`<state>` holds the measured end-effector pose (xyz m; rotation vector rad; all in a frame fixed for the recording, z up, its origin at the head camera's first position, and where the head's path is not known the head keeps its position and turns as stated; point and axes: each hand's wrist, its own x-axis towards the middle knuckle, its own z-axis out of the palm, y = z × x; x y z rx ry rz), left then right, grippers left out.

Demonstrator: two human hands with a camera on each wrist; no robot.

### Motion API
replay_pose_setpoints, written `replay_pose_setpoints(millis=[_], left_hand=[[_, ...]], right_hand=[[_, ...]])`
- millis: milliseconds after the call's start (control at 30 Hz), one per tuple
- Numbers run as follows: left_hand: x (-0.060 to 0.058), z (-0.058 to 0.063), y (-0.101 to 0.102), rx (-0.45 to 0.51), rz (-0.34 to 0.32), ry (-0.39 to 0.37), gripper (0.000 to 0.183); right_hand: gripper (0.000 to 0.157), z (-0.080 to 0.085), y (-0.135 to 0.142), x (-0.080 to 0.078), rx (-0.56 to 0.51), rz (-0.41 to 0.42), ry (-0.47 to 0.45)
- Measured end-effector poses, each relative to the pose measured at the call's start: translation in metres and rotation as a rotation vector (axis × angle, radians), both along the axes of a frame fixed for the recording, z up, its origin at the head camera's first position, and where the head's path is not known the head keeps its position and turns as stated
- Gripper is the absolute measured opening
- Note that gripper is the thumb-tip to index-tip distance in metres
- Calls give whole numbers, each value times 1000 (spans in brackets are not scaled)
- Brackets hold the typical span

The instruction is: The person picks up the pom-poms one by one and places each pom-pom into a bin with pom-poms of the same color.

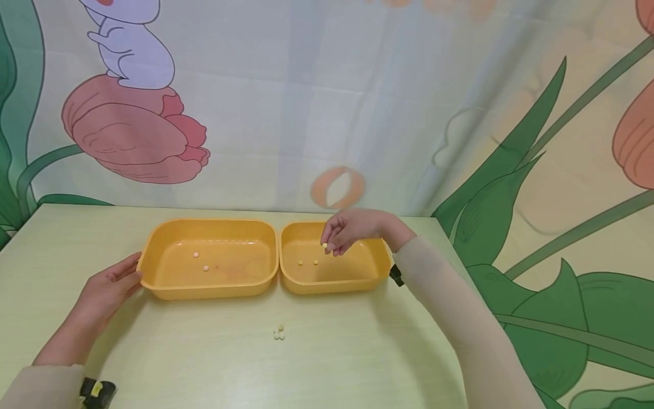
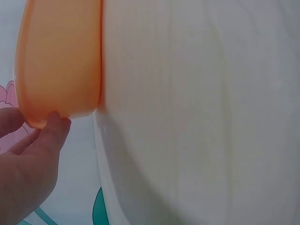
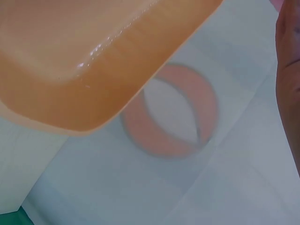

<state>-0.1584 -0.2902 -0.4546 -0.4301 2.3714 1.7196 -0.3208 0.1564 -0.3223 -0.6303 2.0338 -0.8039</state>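
In the head view my right hand hangs over the smaller yellow tray, pinching a small round yellow bead between thumb and fingertips. Two yellow beads lie on that tray's floor. The larger yellow tray stands directly to its left and holds two pale pinkish beads. My left hand touches the larger tray's left end with fairly straight fingers. In the left wrist view, the fingertips and thumb of this hand meet the tray's end wall. The right wrist view hides the pinched bead.
Several pale beads lie in a small cluster on the light table, in front of the trays. A printed curtain hangs just behind the table's back edge. Dark wrist straps show near the sleeves.
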Motion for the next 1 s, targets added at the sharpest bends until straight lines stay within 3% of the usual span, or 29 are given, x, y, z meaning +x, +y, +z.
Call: replay_pose_setpoints(millis=[233, 433, 767, 1000], left_hand=[[0, -1, -1, -7, -1, -3, 62], [0, -1, -1, -4, 0, -1, 62], [-2, 0, 0, -6, 4, -5, 63], [0, -3, -2, 15, 4, 21, 64]], right_hand=[[11, -1, -2, -22, 44, -22, -92], [6, -15, -3, -37, 107, -61, -122], [4, -43, 1, -58, 284, -107, -85], [5, -61, 1, -62, 364, -100, -44]])
